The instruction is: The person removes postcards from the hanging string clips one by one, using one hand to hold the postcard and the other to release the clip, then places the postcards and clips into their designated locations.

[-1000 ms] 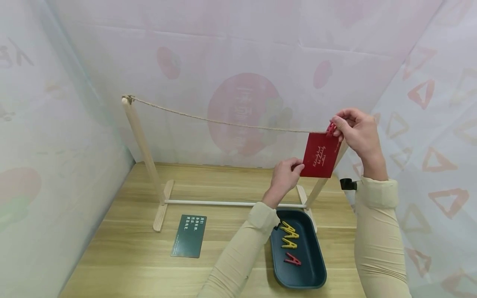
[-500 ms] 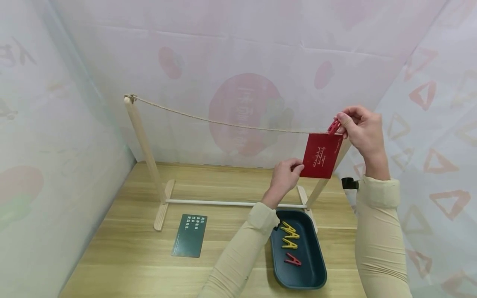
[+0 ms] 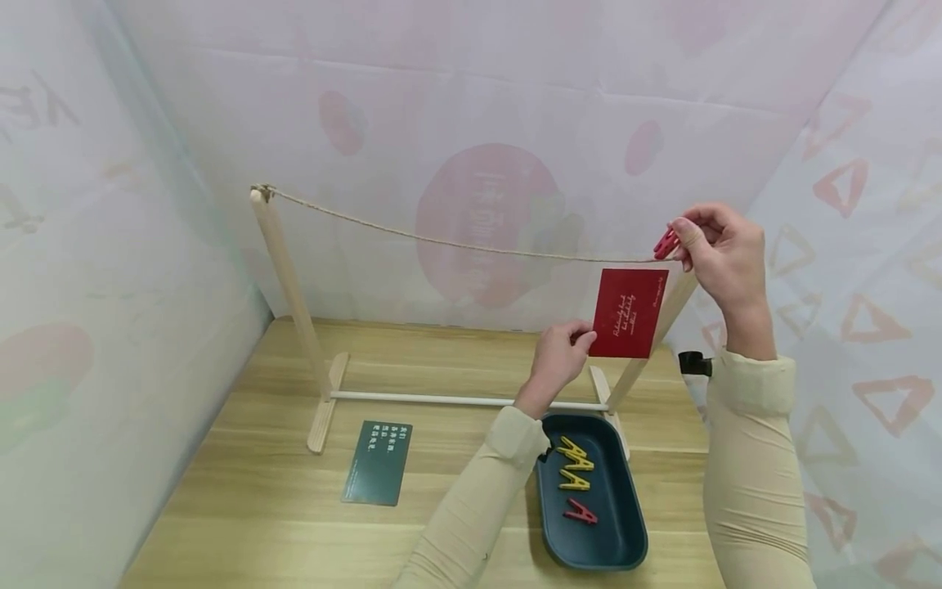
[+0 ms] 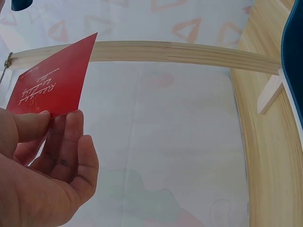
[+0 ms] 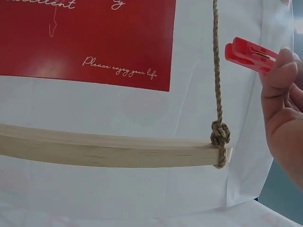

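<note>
A red card (image 3: 629,314) with white script is pinched at its lower left edge by my left hand (image 3: 559,360); in the head view it hangs just below the twine (image 3: 471,247). Between thumb and fingers my right hand (image 3: 728,258) holds a red clothespin (image 3: 666,244). In the right wrist view the clothespin (image 5: 251,54) is apart from both the twine (image 5: 217,61) and the card (image 5: 128,42). Thumb and fingertips of the left hand (image 4: 52,175) grip the card (image 4: 57,78) in the left wrist view.
The twine runs between two wooden posts (image 3: 290,294) joined by a white rod (image 3: 441,399) near the table. A dark blue tray (image 3: 636,523) holds several yellow clothespins (image 3: 576,480) and one red clothespin (image 3: 581,512). A green card (image 3: 377,463) lies on the wooden table (image 3: 243,523).
The red clothespin has come off the card and twine, moving up and right with my right hand. My left hand has lowered the card slightly, leaving a gap under the twine.
</note>
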The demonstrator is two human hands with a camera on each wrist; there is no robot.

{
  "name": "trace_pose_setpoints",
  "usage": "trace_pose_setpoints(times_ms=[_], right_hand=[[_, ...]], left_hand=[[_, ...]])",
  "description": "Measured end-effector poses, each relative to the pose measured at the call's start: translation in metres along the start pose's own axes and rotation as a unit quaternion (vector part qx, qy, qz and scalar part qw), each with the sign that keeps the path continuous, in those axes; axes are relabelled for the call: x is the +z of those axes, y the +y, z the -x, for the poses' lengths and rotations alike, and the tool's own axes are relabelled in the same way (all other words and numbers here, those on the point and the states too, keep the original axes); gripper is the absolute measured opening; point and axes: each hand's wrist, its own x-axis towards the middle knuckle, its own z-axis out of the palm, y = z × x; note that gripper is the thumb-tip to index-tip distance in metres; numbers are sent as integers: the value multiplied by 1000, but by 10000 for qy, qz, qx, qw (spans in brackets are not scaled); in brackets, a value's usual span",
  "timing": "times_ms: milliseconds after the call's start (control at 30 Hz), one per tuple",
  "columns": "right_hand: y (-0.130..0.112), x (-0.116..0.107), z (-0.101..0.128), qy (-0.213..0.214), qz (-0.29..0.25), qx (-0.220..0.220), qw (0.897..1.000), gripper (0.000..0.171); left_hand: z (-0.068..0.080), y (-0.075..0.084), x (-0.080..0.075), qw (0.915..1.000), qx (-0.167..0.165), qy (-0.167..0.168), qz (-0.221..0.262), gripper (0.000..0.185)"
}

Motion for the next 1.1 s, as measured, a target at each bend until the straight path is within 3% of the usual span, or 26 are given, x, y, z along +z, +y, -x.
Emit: trace_pose_setpoints(times_ms=[300, 733, 1100], right_hand=[[8, 0, 4, 54, -4, 94, 9999, 16], [6, 3, 28, 36, 65, 415, 9991, 25], [12, 14, 49, -273, 111, 425, 9987, 23]], left_hand=[[3, -4, -5, 10000, -21, 20, 83, 21], [19, -13, -12, 9977, -408, 133, 516, 20], [34, -36, -19, 9957, -433, 80, 814, 17]])
